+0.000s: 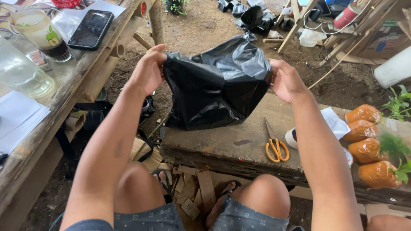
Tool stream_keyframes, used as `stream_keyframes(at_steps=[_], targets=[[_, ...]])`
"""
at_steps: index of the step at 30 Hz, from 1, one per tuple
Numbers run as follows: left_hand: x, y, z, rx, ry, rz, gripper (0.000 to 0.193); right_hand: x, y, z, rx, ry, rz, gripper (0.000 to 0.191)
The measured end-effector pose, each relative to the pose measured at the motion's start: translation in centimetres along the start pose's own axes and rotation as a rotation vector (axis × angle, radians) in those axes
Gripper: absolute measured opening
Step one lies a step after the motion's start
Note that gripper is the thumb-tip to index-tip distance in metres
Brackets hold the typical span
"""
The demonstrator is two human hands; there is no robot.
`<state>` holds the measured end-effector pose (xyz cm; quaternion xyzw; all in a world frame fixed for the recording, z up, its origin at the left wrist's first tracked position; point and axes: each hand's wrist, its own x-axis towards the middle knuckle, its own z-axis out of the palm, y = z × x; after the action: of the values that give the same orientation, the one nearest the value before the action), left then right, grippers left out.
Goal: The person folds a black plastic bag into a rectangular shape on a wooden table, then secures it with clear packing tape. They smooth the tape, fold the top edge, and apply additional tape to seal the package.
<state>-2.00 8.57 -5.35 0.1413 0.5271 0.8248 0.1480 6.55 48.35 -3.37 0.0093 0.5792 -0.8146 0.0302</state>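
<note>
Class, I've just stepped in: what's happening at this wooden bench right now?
A seated person holds a black plastic bag up over the wooden bench, the left hand and right hand each gripping one side of its top. Orange-handled scissors lie on the bench beside it, and orange-filled plastic-wrapped bundles sprouting small green plants sit at the right end.

Bench clutter around a dirt-floor workspace

Orange-handled scissors point(276, 145) lie centre-right on the wooden bench point(214, 145); orange-filled bags point(368, 141) at right; a dark phone point(90, 29) and glass jar point(19, 70) upper left.
</note>
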Motion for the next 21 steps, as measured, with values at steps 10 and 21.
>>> stream_keyframes(at_steps=[10, 21], targets=[[0.3, 4.2, 3.9, 0.279, -0.193, 0.026, 0.074, -0.9, -6.6, 1.6, -0.300, -0.104, -0.145, 0.056], [-1.8, 10.7, 7.7, 0.753, 0.054, 0.544, 0.021, -3.9, -14.5, 3.6, -0.584, -0.006, -0.525, 0.047]])
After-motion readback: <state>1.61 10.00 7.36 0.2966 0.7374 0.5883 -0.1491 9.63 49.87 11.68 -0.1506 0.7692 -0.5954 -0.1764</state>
